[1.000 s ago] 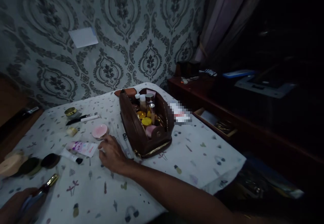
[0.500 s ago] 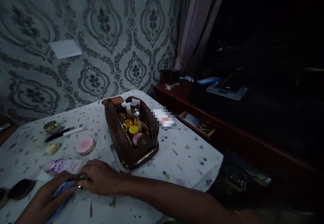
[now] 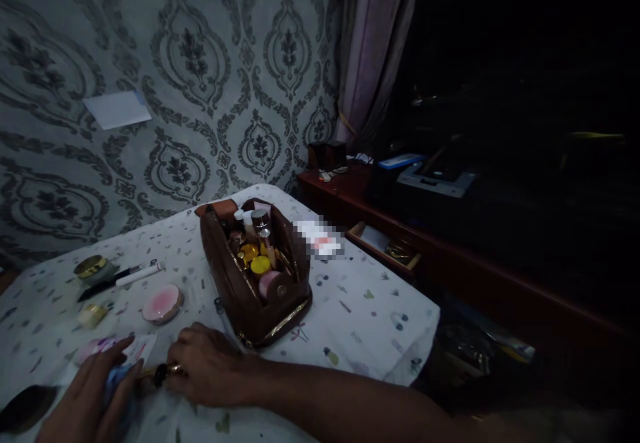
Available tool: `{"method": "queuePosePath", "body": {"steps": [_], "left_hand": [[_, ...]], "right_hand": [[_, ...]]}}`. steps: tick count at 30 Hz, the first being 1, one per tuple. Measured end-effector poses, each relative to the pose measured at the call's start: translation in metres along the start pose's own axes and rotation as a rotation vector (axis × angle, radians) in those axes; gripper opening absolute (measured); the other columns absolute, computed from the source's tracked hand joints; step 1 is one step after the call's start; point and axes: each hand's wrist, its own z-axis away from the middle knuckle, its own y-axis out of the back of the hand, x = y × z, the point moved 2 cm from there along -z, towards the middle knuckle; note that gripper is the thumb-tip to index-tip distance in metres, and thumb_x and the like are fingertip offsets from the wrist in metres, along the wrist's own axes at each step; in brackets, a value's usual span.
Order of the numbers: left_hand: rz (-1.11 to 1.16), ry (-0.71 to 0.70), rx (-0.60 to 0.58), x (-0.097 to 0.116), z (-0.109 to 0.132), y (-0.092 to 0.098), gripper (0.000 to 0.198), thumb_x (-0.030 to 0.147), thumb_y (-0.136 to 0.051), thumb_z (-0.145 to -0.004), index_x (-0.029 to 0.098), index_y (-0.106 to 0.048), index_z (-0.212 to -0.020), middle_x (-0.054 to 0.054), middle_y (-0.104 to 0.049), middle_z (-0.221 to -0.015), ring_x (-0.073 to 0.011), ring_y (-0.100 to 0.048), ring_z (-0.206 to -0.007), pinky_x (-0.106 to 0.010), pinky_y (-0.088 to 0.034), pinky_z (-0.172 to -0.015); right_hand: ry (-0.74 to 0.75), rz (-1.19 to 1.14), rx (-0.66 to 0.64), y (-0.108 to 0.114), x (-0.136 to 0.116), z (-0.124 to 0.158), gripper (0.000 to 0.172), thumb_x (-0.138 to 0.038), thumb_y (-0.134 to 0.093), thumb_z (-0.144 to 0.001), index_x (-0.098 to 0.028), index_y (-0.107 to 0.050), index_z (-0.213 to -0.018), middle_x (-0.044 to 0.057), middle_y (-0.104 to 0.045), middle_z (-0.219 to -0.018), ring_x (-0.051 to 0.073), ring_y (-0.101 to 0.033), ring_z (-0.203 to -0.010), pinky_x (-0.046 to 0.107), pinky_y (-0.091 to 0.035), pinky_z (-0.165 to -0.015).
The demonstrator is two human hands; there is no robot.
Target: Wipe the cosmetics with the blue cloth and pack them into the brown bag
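Note:
My right hand (image 3: 203, 364) is closed round one end of a small gold and black item (image 3: 160, 374), low on the table left of the bag. At its other end, my left hand (image 3: 93, 396) holds a light blue cloth (image 3: 116, 379) between thumb and fingers, close against the item. Just behind the left hand lies a pink and white packet (image 3: 145, 346), partly covered by the fingers. The open brown bag (image 3: 255, 316) stands beyond my right hand, filled with bottles and jars, among them a yellow-lidded jar (image 3: 260, 265).
A pink compact (image 3: 163, 303), a gold-lidded jar (image 3: 93, 267), a white pen-like stick (image 3: 137, 275) and a small yellowish item (image 3: 93, 315) lie at the left. A dark oval object (image 3: 27, 408) is at lower left. An open drawer (image 3: 385, 249) stands right of the table.
The hands have drawn slightly apart, and more of the gold and black item shows between them. The whole view has shifted a little.

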Motion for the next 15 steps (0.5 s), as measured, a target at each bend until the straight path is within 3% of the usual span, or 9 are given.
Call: {"method": "queuePosePath", "body": {"steps": [4,8,11,14,15], "left_hand": [[-0.034,-0.124,-0.058,0.014,-0.006,-0.023,0.044,0.049,-0.044,-0.093,0.022,-0.054,-0.127,-0.009,-0.068,-0.124,-0.027,-0.067,-0.11,-0.041,-0.058,-0.092],[-0.051,-0.242,-0.075,0.003,-0.007,-0.043,0.036,0.041,-0.045,-0.093,0.023,-0.057,-0.121,-0.005,-0.072,-0.118,-0.0225,-0.07,-0.106,-0.033,-0.059,-0.088],[-0.086,-0.192,-0.069,-0.001,-0.006,-0.042,0.035,0.043,-0.043,-0.093,0.022,-0.058,-0.117,-0.006,-0.073,-0.114,-0.023,-0.071,-0.104,-0.034,-0.058,-0.088],[-0.124,-0.061,-0.093,0.015,-0.003,-0.032,0.042,0.05,-0.042,-0.092,0.021,-0.059,-0.117,-0.008,-0.073,-0.111,-0.0257,-0.07,-0.102,-0.038,-0.057,-0.087],[-0.144,0.016,-0.043,0.023,-0.002,-0.026,0.046,0.054,-0.041,-0.091,0.02,-0.059,-0.116,-0.01,-0.072,-0.11,-0.0279,-0.07,-0.102,-0.041,-0.057,-0.086]], "right_hand": [[0.012,0.045,-0.042,0.005,-0.002,-0.001,0.025,-0.031,-0.063,-0.084,-0.013,-0.066,-0.101,0.009,-0.07,-0.101,0.024,-0.064,-0.092,0.028,-0.051,-0.071],[0.027,0.064,-0.027,0.012,-0.005,0.001,0.026,-0.029,-0.062,-0.084,-0.01,-0.065,-0.102,0.011,-0.071,-0.102,0.023,-0.066,-0.09,0.027,-0.051,-0.069],[0.027,0.056,-0.023,0.012,-0.004,0.001,0.021,-0.032,-0.06,-0.086,-0.014,-0.065,-0.096,0.009,-0.069,-0.096,0.023,-0.064,-0.089,0.027,-0.05,-0.067],[0.007,0.028,-0.022,0.009,-0.001,0.001,0.019,-0.033,-0.061,-0.086,-0.016,-0.064,-0.094,0.008,-0.067,-0.096,0.023,-0.062,-0.091,0.028,-0.049,-0.069],[0.001,0.015,-0.017,0.008,0.0,0.001,0.018,-0.033,-0.062,-0.087,-0.016,-0.064,-0.094,0.008,-0.066,-0.096,0.023,-0.061,-0.093,0.029,-0.049,-0.071]]}}
